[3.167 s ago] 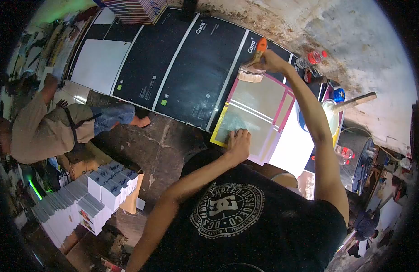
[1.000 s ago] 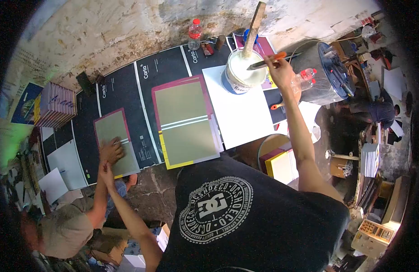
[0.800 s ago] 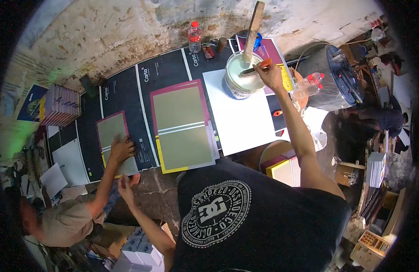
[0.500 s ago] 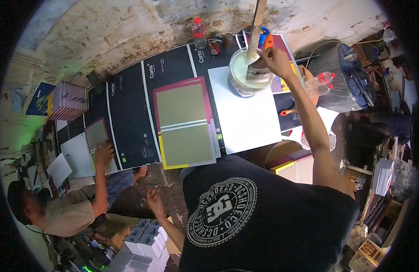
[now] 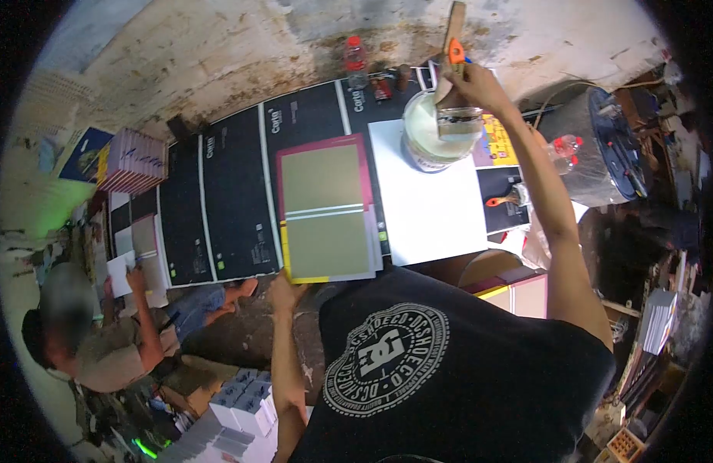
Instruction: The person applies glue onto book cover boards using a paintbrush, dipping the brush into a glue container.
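My right hand (image 5: pixel 478 86) is closed on a wide paintbrush (image 5: pixel 458 123) with an orange handle end. Its bristles are over the mouth of a white bucket (image 5: pixel 429 147) holding a whitish paste, with a flat wooden stick (image 5: pixel 454 27) standing in it. The bucket rests on a large white sheet (image 5: pixel 426 212). My left hand (image 5: pixel 287 293) is at the near left corner of a stack of book covers (image 5: pixel 325 185), with grey-beige boards and maroon and yellow edges. Its fingers appear to pinch that corner, though blur hides the exact grip.
Black boards (image 5: pixel 237 181) cover the long table. A second brush (image 5: pixel 504 201) lies right of the white sheet. Plastic bottles (image 5: pixel 356 62) stand along the wall, and a dark drum (image 5: pixel 588 139) is at right. A co-worker (image 5: pixel 113 347) sits at left handling white paper near stacked books (image 5: pixel 133 160).
My left hand has moved up from beside the table to the covers' corner. My right hand has raised the brush slightly and turned it more upright. The co-worker now holds a white sheet.
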